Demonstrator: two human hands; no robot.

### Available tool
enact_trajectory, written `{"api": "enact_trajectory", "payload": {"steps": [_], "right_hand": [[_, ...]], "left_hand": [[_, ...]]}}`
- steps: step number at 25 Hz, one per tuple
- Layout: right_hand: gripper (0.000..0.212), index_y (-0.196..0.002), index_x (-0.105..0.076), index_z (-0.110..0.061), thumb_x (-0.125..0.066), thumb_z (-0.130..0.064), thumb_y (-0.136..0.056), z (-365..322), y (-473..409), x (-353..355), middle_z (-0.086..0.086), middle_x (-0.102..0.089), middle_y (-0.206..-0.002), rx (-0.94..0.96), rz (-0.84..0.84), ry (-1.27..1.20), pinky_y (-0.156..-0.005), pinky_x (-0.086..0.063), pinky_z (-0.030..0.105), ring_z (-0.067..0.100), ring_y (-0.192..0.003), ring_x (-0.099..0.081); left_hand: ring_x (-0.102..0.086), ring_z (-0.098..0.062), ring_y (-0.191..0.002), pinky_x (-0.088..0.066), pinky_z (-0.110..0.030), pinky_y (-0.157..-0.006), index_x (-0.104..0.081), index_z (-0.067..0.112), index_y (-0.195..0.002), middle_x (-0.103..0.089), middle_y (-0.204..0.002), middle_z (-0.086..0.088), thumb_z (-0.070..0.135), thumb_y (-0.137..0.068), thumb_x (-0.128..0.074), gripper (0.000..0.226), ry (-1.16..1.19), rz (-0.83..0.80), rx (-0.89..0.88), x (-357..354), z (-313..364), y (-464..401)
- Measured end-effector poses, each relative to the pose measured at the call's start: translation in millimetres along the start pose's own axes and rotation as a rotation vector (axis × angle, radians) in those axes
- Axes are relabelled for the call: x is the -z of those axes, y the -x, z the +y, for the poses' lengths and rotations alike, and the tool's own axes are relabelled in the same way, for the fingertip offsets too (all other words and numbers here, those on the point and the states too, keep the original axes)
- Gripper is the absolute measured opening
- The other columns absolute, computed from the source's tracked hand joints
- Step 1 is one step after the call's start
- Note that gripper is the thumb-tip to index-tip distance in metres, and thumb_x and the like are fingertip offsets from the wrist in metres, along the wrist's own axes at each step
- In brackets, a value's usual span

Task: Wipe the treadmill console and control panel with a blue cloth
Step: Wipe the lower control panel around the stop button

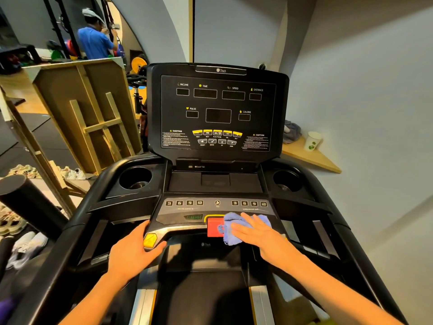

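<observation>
The black treadmill console (218, 109) stands upright ahead, its display dark. Below it lies the control panel (215, 204) with numbered keys, a fan key and a red stop button (214, 227). A crumpled blue cloth (230, 227) lies on the panel's lower right, partly over the red button. My right hand (256, 232) presses flat on the cloth with straight fingers. My left hand (136, 248) grips the left end of the grey handlebar, thumb beside a yellow button (150, 240).
Cup holders (136, 179) sit either side of the console tray. A wooden shelf (311, 158) at the right wall holds a paper cup (312, 140) and a grey rag. A wooden frame (93, 113) leans at left; shoes lie on the floor. A person in blue stands far back.
</observation>
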State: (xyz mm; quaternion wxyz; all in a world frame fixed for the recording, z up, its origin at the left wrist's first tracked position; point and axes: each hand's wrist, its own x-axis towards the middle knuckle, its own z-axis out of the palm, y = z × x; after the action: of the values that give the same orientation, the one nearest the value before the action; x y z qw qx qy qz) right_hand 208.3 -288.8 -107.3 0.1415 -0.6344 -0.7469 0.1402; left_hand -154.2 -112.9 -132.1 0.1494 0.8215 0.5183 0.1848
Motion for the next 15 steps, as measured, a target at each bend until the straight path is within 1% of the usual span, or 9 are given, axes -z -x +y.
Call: {"api": "enact_trajectory", "payload": {"steps": [2, 3, 4, 6, 7, 9, 11, 12, 15], "right_hand": [[0.095, -0.143, -0.022, -0.061, -0.056, 0.01, -0.089, 9, 16, 3, -0.028, 0.001, -0.159, -0.033, 0.038, -0.021, -0.119, -0.002, 0.03, 0.005, -0.148, 0.009], [0.099, -0.144, -0.023, -0.057, -0.057, 0.014, -0.085, 14, 22, 4, -0.022, 0.002, -0.161, -0.033, 0.063, 0.027, -0.118, 0.001, 0.03, 0.009, -0.149, 0.008], [0.098, -0.146, -0.03, -0.049, -0.059, 0.018, -0.08, 15, 25, 5, -0.013, -0.002, -0.162, -0.018, 0.09, 0.084, -0.118, 0.003, 0.03, 0.017, -0.149, 0.005], [0.09, -0.143, -0.047, -0.024, -0.069, 0.021, -0.068, 18, 32, 10, 0.003, -0.023, -0.157, -0.033, 0.134, 0.127, -0.119, 0.002, 0.031, 0.03, -0.146, -0.014], [0.087, -0.14, -0.05, -0.016, -0.072, 0.02, -0.064, 19, 35, 10, 0.008, -0.031, -0.154, -0.039, 0.102, 0.14, -0.12, -0.001, 0.032, 0.032, -0.142, -0.022], [0.08, -0.144, -0.043, -0.011, -0.07, 0.014, -0.072, 18, 44, 7, 0.013, -0.028, -0.156, -0.129, 0.099, 0.111, -0.12, -0.005, 0.03, 0.034, -0.144, -0.017], [0.072, -0.146, -0.036, -0.014, -0.063, 0.009, -0.084, 22, 57, 3, 0.01, -0.018, -0.158, -0.181, 0.148, 0.064, -0.115, 0.001, 0.011, 0.032, -0.147, -0.008], [0.07, -0.147, -0.036, -0.017, -0.061, 0.009, -0.086, 22, 65, 1, 0.005, -0.017, -0.159, -0.204, 0.172, 0.033, -0.111, 0.001, 0.006, 0.029, -0.148, -0.009], [0.068, -0.148, -0.034, -0.017, -0.054, 0.006, -0.086, 13, 84, 2, -0.012, -0.012, -0.161, -0.24, 0.188, -0.005, -0.112, -0.003, 0.006, 0.007, -0.148, -0.011]], "left_hand": [[-0.068, -0.015, -0.103, -0.054, -0.025, -0.076, -0.043, 0.024, -0.145, -0.068, -0.124, 0.004, 0.077, -0.072, -0.055, 0.09, -0.005, 0.005, 0.002, 1, 0, 0], [-0.068, -0.015, -0.103, -0.053, -0.025, -0.076, -0.043, 0.024, -0.145, -0.068, -0.124, 0.005, 0.076, -0.073, -0.056, 0.09, -0.01, 0.008, 0.003, 1, 1, 1], [-0.068, -0.014, -0.103, -0.053, -0.024, -0.076, -0.043, 0.025, -0.145, -0.068, -0.124, 0.006, 0.076, -0.074, -0.057, 0.089, -0.016, 0.012, 0.001, 2, 1, 1], [-0.068, -0.013, -0.101, -0.052, -0.023, -0.074, -0.043, 0.025, -0.145, -0.068, -0.122, 0.006, 0.075, -0.074, -0.058, 0.088, -0.024, 0.014, -0.001, 2, 2, 2], [-0.068, -0.013, -0.101, -0.052, -0.022, -0.074, -0.043, 0.025, -0.144, -0.068, -0.122, 0.006, 0.075, -0.074, -0.058, 0.088, -0.025, 0.011, 0.0, 2, 2, 1], [-0.068, -0.014, -0.101, -0.053, -0.023, -0.074, -0.044, 0.024, -0.144, -0.069, -0.122, 0.005, 0.075, -0.074, -0.058, 0.088, -0.028, 0.011, 0.0, 2, 2, 1], [-0.068, -0.015, -0.1, -0.054, -0.025, -0.074, -0.044, 0.023, -0.144, -0.069, -0.121, 0.004, 0.076, -0.073, -0.056, 0.089, -0.029, 0.009, -0.002, 1, 1, 1], [-0.069, -0.015, -0.1, -0.054, -0.025, -0.074, -0.044, 0.023, -0.144, -0.069, -0.121, 0.004, 0.077, -0.073, -0.055, 0.09, -0.03, 0.008, -0.004, 0, 1, 0], [-0.069, -0.016, -0.101, -0.056, -0.027, -0.075, -0.044, 0.023, -0.144, -0.069, -0.122, 0.003, 0.079, -0.072, -0.052, 0.092, -0.033, 0.002, -0.002, -1, -2, -1]]}}
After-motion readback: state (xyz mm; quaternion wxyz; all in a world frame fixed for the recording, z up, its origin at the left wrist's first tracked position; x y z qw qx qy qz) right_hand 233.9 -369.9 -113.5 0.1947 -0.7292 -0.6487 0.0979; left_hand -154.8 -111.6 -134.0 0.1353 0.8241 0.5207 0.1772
